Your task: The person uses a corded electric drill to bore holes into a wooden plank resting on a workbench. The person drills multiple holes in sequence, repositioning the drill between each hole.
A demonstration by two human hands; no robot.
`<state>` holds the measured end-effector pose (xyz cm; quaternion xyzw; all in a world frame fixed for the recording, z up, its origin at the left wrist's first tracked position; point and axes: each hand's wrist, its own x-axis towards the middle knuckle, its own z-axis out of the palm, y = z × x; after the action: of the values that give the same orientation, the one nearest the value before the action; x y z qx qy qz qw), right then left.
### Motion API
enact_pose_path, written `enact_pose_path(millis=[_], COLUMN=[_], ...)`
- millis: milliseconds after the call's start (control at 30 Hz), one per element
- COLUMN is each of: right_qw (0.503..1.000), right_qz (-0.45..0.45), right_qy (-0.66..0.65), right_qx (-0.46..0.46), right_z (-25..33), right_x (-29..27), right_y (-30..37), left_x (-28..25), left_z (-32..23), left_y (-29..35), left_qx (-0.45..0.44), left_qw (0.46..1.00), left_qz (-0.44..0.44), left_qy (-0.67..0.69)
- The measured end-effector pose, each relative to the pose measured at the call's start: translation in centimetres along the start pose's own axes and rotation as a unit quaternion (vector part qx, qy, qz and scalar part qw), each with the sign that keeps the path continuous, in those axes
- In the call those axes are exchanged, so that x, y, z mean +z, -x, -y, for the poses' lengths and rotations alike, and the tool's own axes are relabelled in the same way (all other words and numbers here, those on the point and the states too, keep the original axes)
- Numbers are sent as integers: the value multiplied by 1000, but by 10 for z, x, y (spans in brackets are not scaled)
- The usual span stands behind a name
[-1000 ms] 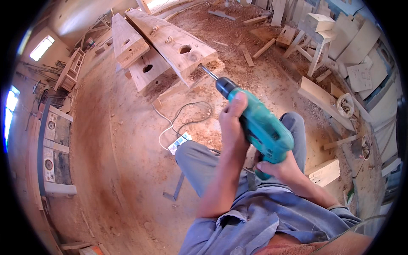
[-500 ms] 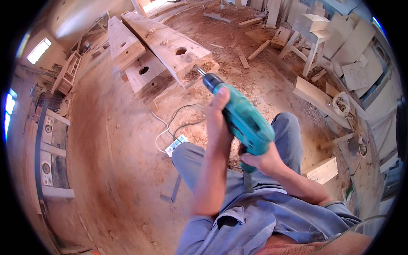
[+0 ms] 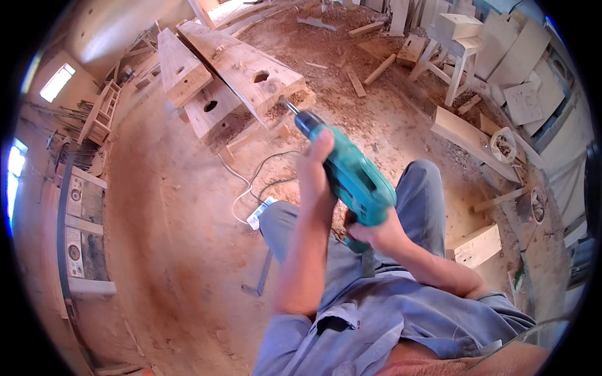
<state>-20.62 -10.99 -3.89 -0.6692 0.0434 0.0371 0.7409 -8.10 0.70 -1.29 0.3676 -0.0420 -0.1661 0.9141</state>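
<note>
A teal power drill (image 3: 359, 177) points up and to the left, away from me. Around its front body, just behind the black chuck, my left hand (image 3: 315, 166) is closed. My right hand (image 3: 380, 233) grips the handle at the rear. The bit reaches the end face of a thick wooden beam (image 3: 276, 84), the right one of several beams; whether the tip is inside the wood cannot be made out. This beam has a dark hole in its top. Beside it lie a second beam (image 3: 182, 74) and a lower one (image 3: 216, 113), each with a hole.
A white power strip (image 3: 260, 212) with cables lies by my left knee. On the floor is a metal square (image 3: 258, 276). To the right are a timber (image 3: 470, 147), a bucket of shavings (image 3: 503, 145), a wooden trestle (image 3: 454, 56) and leaning boards. Sawdust covers the ground.
The drill and both my hands have shifted slightly left. The bit now meets the beam's end a little further left in the picture. My grip is unchanged.
</note>
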Motion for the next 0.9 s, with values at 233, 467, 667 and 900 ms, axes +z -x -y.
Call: enact_pose_path(millis=[233, 467, 667, 900], right_qw=[999, 995, 998, 985], right_qz=[-7, -30, 1, 45], right_qy=[-37, -91, -59, -164], right_qx=[4, -12, 24, 12], right_z=[-5, -9, -24, -59], right_x=[10, 10, 6, -48], right_y=[1, 28, 14, 63], left_x=[6, 0, 1, 29], left_z=[-7, 12, 3, 63], left_y=[7, 22, 16, 55], left_qx=[-9, -5, -22, -11], left_qw=[999, 996, 997, 991], left_qz=[-38, -76, -66, -70], left_qy=[-10, -40, -38, -117])
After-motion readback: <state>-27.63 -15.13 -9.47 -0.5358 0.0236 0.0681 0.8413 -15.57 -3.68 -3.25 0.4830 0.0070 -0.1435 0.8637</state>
